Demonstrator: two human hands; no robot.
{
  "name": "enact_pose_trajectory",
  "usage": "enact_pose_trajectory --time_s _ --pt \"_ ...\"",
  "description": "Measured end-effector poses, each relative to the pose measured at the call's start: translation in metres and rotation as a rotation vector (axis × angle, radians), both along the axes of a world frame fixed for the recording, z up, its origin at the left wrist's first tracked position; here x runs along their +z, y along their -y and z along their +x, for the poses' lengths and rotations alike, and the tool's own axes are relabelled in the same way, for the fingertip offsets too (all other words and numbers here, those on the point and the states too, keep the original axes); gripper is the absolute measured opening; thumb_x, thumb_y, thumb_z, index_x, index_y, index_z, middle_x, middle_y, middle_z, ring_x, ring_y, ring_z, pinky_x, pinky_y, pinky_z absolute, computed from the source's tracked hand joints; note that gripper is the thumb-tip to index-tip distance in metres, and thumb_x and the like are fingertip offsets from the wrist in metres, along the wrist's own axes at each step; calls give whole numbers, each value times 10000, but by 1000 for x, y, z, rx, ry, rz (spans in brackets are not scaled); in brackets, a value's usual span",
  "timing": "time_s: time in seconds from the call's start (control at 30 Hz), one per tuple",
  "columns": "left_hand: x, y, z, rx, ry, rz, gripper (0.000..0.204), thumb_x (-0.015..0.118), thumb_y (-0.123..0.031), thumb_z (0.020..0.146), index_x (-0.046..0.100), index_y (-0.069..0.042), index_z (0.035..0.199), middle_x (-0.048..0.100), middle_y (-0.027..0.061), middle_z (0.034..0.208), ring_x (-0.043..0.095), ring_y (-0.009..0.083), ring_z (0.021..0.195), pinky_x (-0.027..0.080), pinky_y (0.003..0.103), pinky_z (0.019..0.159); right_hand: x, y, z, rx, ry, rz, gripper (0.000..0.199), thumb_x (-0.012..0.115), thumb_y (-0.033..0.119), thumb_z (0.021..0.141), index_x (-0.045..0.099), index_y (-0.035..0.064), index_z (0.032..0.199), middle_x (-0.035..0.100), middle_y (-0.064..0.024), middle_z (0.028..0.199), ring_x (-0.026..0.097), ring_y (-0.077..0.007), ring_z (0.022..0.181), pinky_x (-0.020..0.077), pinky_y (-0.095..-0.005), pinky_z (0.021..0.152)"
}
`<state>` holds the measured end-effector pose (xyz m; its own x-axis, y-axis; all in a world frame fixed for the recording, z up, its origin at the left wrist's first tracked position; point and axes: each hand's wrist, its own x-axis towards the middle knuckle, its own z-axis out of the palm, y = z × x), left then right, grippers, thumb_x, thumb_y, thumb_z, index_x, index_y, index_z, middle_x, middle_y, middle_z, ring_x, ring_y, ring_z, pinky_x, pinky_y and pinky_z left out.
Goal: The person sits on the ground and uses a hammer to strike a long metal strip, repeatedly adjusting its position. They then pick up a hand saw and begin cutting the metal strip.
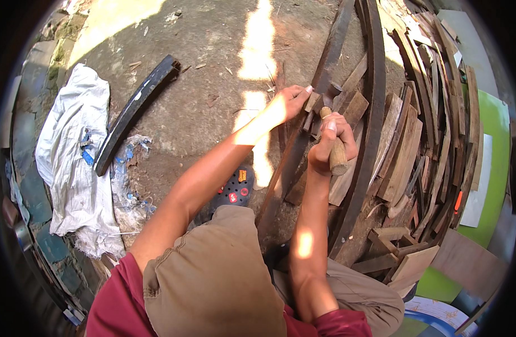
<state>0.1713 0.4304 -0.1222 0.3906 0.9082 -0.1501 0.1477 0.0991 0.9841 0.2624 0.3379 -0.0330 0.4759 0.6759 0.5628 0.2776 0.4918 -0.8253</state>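
gripping a wooden tool handle (pixel 337 153) in a closed fist, the right hand (pixel 332 140) sits between two long dark curved planks (pixel 372 129). the left hand (pixel 291 101), just left of the handle, pinches a small wood block (pixel 312 101) against the nearer plank. stacked wood scraps (pixel 415 140) lie right of the planks; a white sack (pixel 72 163) lies well left.

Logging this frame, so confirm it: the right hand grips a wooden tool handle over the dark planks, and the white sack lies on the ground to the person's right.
One error: the head view shows the white sack on the person's left. The right hand does grip the wooden tool handle over the dark planks.
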Motion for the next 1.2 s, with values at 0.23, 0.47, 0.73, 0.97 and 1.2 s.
enact_pose_trajectory --time_s 0.23,0.47,0.73,0.97,1.2 --pt "-1 28 3 -31 111 -157 797 216 -634 1066 443 -21 1521 460 237 1535 390 328 1466 279 388 1204 13 -11 -1 14 66 -146 244 539 48 896 488 -2 662 509 -32 653 450 -133 652 433 -322 685" --pt "24 39 -2 -9 71 -129 850 168 -665 1050 290 -30 1602 329 231 1627 243 351 1543 162 414 1261 26 -15 1 -74 -16 -301 254 591 76 884 515 -4 656 517 -28 615 462 -111 609 422 -283 611" --pt "52 16 9 -267 182 888 594 757 -162 766 571 -52 1319 622 160 1310 547 358 1313 390 488 1137 21 0 -12 -168 -90 -51 371 693 315 997 552 25 814 626 -66 769 568 -139 719 465 -290 683" --pt "69 6 44 -280 271 811 228 681 -270 808 558 -105 711 618 72 714 652 292 672 501 386 586 37 -20 -2 -101 143 142 463 552 293 1037 468 21 672 510 -23 617 473 -107 579 355 -265 546" --pt "77 -2 66 -319 125 708 169 708 -260 800 605 -127 786 644 108 726 620 379 672 493 384 560 53 -23 21 -176 -188 -162 262 522 133 847 524 -26 638 480 -25 552 430 -80 551 320 -287 507"
